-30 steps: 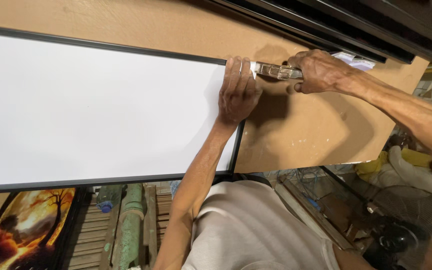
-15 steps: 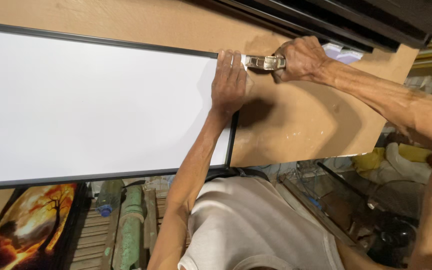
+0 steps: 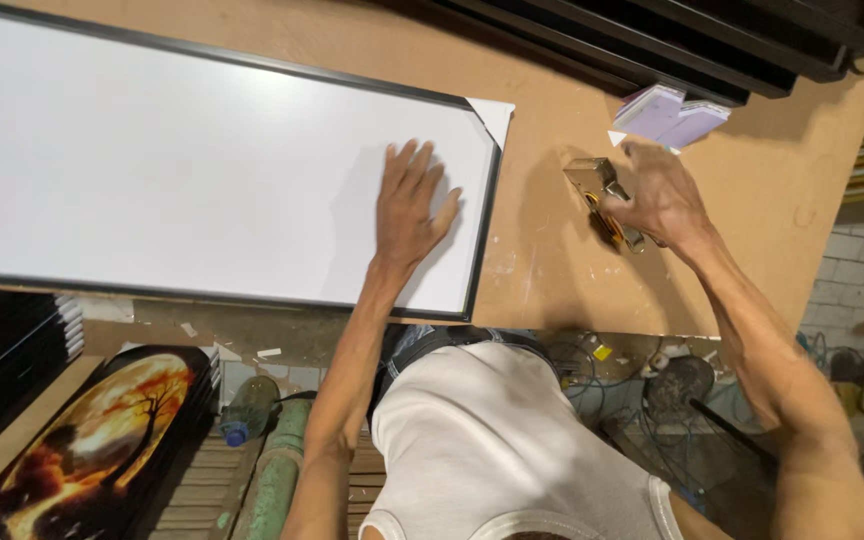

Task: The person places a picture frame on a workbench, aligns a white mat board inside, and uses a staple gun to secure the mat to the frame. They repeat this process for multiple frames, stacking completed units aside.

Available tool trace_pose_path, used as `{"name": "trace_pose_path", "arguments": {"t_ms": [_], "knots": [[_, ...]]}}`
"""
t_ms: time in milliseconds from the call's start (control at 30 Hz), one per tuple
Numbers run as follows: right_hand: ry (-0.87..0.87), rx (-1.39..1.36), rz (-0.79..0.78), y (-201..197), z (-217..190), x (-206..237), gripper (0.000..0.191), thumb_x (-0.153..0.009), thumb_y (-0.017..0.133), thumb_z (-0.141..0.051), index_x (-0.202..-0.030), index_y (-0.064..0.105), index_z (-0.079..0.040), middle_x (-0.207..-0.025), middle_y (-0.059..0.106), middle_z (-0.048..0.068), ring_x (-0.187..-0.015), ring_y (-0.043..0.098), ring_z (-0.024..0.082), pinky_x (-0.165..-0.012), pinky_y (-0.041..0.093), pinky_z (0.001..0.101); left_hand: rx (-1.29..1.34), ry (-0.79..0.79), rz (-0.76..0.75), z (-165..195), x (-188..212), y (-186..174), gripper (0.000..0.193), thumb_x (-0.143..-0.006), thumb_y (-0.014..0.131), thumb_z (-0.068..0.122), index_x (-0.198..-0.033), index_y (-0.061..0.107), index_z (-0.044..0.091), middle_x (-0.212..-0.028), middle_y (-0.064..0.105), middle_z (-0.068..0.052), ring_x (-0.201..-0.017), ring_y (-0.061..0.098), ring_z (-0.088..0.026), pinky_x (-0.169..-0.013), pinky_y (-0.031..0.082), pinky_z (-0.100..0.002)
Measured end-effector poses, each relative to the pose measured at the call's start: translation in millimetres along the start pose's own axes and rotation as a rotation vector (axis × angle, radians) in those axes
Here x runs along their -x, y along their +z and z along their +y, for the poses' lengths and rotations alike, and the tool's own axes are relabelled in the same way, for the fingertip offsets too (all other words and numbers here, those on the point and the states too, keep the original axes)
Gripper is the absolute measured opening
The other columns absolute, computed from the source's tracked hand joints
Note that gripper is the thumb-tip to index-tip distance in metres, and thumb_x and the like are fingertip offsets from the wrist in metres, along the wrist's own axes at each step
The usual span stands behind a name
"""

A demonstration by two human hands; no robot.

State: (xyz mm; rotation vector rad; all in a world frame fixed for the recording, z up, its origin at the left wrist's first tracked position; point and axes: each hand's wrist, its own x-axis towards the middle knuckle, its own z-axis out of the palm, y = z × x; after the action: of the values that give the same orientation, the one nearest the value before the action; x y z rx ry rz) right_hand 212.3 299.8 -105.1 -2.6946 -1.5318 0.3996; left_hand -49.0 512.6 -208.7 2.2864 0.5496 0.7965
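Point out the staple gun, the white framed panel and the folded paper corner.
staple gun (image 3: 600, 190), head view, its metal body
white framed panel (image 3: 182, 170), head view, bare white backing
folded paper corner (image 3: 493, 116), head view, the white flap

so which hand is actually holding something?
The right hand: it grips a small metal hand tool on the brown board. The left hand only lies flat, fingers spread, on the white framed panel.
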Motion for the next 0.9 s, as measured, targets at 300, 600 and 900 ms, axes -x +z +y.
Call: {"name": "trace_pose_path", "arguments": {"t_ms": [300, 600, 900], "knots": [[0.223, -0.287, -0.258, 84, -122, -57, 0.075, -0.073, 0.091, -0.057, -0.103, 0.063, 0.006, -0.089, 0.072, 0.025, -0.084, 0.072, 0.035, -0.076, 0.057, 0.0441, -0.381, -1.085, 0.5, -38, 128, -151, 0.05, -0.081, 0.085, 0.041, -0.097, 0.059, 0.002, -0.085, 0.066, -0.015, -0.075, 0.066, -0.036, -0.068, 0.053, -0.051], [0.248, -1.319, 0.124, 99, -164, -16, 0.031, -0.067, 0.078, -0.001, -0.09, 0.059, -0.011, -0.077, 0.064, 0.004, -0.064, 0.063, 0.018, -0.058, 0.054, 0.03, 0.137, -1.189, 0.79, -73, 157, -179, 0.067, -0.069, 0.081, 0.021, -0.121, 0.046, -0.001, -0.071, 0.067, -0.012, -0.066, 0.068, -0.029, -0.066, 0.054, -0.044], [0.421, -1.537, 0.487, 100, -211, 70, 0.008, -0.077, 0.061, 0.008, -0.075, 0.059, 0.001, -0.075, 0.06, 0.011, -0.069, 0.059, 0.02, -0.067, 0.053, 0.0315, 1.432, -1.058, 1.147, -86, 180, -216, 0.033, -0.068, 0.069, 0.006, -0.098, 0.057, 0.005, -0.091, 0.058, -0.008, -0.088, 0.056, -0.023, -0.075, 0.052, -0.039]]}}
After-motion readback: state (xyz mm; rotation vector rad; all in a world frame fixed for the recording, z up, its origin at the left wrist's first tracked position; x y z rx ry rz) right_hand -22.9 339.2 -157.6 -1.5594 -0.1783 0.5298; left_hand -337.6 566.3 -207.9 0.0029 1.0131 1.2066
